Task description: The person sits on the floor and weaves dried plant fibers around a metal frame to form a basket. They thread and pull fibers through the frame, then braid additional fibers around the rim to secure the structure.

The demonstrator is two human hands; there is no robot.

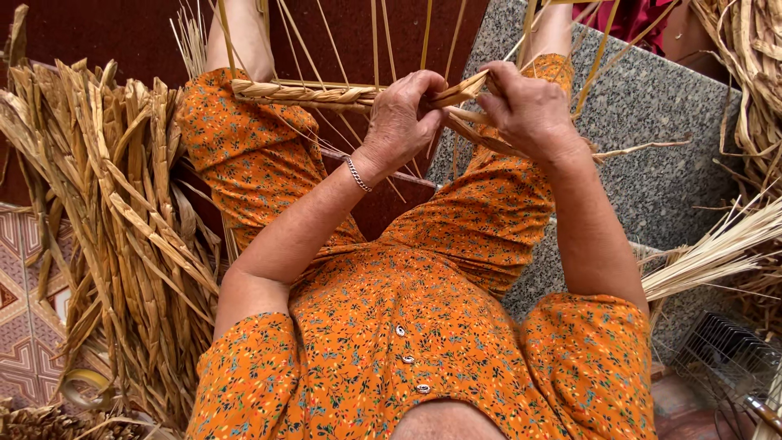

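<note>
My left hand (401,116) grips a braided band of dried straw (305,94) that runs off to the left across my knee. My right hand (525,106) pinches flat straw strips (460,90) right where the braid ends, its fingers closed on them. Both hands meet above my lap, almost touching. Thin upright straw stalks (377,37) rise from the work in front of my hands. A thin metal bracelet (357,173) sits on my left wrist. I wear orange flowered clothing (415,326).
A large bundle of dried flat leaves (122,228) lies at my left on a patterned tile floor (20,301). A grey speckled stone slab (652,122) is at the right, with more straw bundles (717,253) and a wire rack (729,350).
</note>
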